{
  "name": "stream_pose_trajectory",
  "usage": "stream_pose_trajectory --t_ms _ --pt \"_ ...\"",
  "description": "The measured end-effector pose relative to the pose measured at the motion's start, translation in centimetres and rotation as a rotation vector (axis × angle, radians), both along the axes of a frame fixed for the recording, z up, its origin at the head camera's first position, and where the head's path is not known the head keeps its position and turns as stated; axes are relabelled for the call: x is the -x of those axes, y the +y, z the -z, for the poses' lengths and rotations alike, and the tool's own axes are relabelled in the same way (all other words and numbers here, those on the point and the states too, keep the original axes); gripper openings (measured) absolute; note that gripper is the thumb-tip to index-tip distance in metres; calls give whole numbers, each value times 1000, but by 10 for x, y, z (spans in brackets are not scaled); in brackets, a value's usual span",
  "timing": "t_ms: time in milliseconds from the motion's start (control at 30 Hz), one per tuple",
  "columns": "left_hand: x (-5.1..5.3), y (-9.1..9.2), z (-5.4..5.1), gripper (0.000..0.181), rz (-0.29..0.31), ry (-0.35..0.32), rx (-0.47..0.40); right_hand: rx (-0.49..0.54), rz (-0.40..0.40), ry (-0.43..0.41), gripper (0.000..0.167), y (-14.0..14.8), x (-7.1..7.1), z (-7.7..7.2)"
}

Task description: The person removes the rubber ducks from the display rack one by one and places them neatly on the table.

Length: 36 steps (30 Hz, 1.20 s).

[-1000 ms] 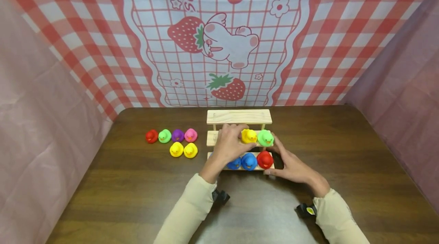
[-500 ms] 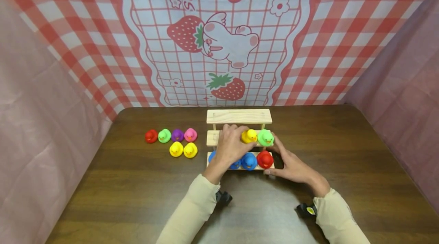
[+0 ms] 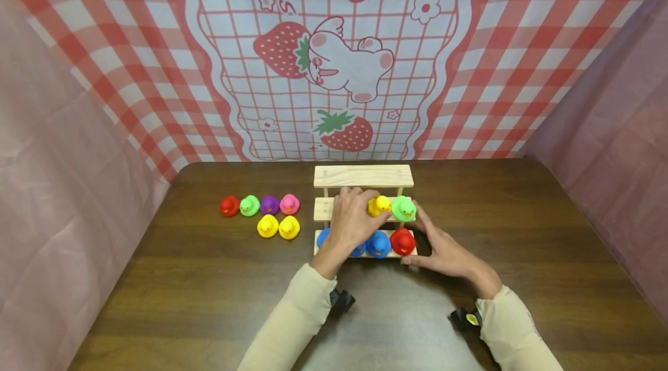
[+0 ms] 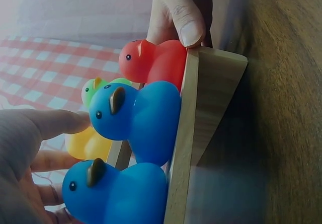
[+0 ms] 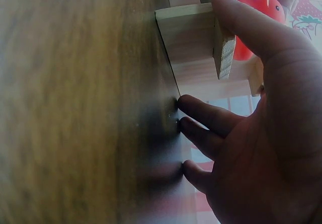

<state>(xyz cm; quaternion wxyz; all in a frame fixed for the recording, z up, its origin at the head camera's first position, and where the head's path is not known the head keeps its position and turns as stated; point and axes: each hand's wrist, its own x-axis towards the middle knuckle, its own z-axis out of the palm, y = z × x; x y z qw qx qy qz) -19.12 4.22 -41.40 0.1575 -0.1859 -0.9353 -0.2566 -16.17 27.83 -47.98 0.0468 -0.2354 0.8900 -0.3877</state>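
Note:
In the head view, my left hand (image 3: 354, 217) pinches a yellow rubber duck (image 3: 379, 206) between thumb and fingers, at the middle shelf of a three-tier wooden rack (image 3: 363, 176). To its right sits a light green duck (image 3: 404, 208). The bottom shelf carries a red duck (image 3: 403, 242) at its right end and several blue ducks (image 3: 378, 244), partly hidden by my left wrist. My right hand (image 3: 446, 252) holds the rack's right end, its thumb on the bottom shelf's front edge. In the right wrist view, its lower fingertips (image 5: 187, 103) touch the table.
Left of the rack, on the brown table (image 3: 209, 278), stand a red, a green, a purple (image 3: 269, 204) and a pink duck in a row. Two yellow ducks (image 3: 279, 227) stand in front. A checked strawberry cloth (image 3: 344, 69) hangs behind the table, with pink cloth at both sides.
My left hand and forearm have shifted slightly right, uncovering more of the leftmost blue duck. The yellow duck stays between its fingers. The right hand keeps its place.

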Motion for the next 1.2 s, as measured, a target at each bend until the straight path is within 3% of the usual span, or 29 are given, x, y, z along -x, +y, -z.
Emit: stream_pose_trajectory --t_ms 500,900,1200 --pt "0 -7 -7 37 1 -16 -11 -2 -11 30 121 0 1 0" --pt "0 -33 -14 38 69 32 -76 -14 -2 39 122 -1 0 -1" --pt "-1 -57 -19 38 80 14 -101 -27 5 36 123 -1 1 -1"
